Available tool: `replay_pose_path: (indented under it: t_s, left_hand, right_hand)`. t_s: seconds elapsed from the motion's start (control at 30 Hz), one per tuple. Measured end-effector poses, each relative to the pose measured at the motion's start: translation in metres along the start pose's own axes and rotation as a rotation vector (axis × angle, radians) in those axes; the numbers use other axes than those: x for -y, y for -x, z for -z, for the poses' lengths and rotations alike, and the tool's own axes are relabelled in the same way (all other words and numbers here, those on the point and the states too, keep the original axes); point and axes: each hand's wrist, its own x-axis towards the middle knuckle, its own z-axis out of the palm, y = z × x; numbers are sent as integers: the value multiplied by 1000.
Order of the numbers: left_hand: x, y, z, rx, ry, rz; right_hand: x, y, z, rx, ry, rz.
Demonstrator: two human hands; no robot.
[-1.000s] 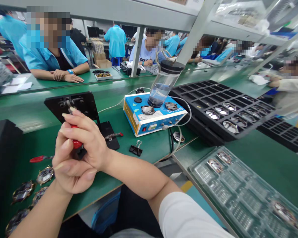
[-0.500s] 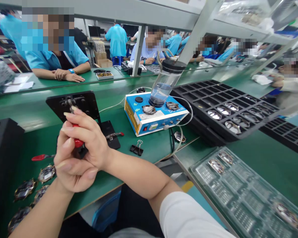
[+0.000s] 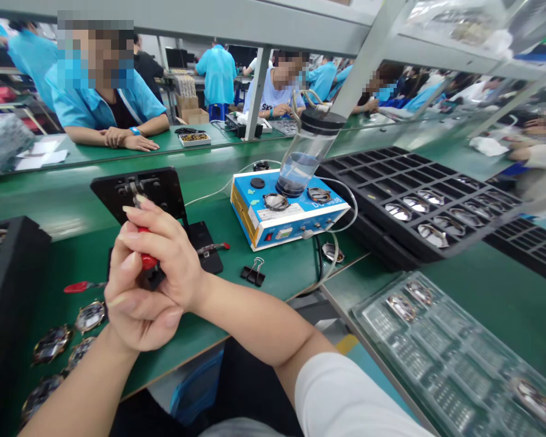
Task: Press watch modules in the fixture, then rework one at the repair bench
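My left hand (image 3: 126, 318) and my right hand (image 3: 181, 264) are pressed together at the left, closed round the red handle (image 3: 148, 260) of a black clamp fixture (image 3: 164, 185). A small part of the red grip shows between the fingers. The fixture's upright plate rises behind my hands, and its base, with a red-tipped lever (image 3: 212, 247), lies to their right. My hands hide the middle of the fixture. Several watch cases (image 3: 90, 315) lie left of my left wrist, below a red-handled tool (image 3: 77, 287).
A blue-and-white box (image 3: 284, 212) carries a clear cylinder (image 3: 300, 161). A black binder clip (image 3: 253, 273) lies before it. Black compartment trays (image 3: 391, 206) and a clear tray (image 3: 391, 346) hold watch cases at right. A black tray (image 3: 22, 291) stands left. People sit across the bench.
The whole view has shifted slightly, so things appear a little farther right. My hands keep the same closed hold on the red handle.
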Motion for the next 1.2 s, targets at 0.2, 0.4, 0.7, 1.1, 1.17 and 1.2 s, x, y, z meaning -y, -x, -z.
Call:
replay_pose_path:
  t_s: [0.2,0.4,0.7,1.1,1.17,1.2]
  left_hand:
    - [-1,0,-2,-19,-34,15]
    - [-2,-1,-2,-16,-35,12]
    - [-1,-2,-2,-20,-29,19]
    - [-1,2,-3,-38,-63,50]
    - [0,4,-2,-51,-79,76]
    - [0,5,-2,-57,-88,88]
  right_hand:
    - [2,-3,1,170,83,-53]
    - [2,-2,2,122,35,-64]
    - [3,-4,3,209,96,-77]
    - [0,2,-2,237,81,-114]
    - [-1,1,-2,217,64,-103]
    - [-1,1,-2,207,54,-95]
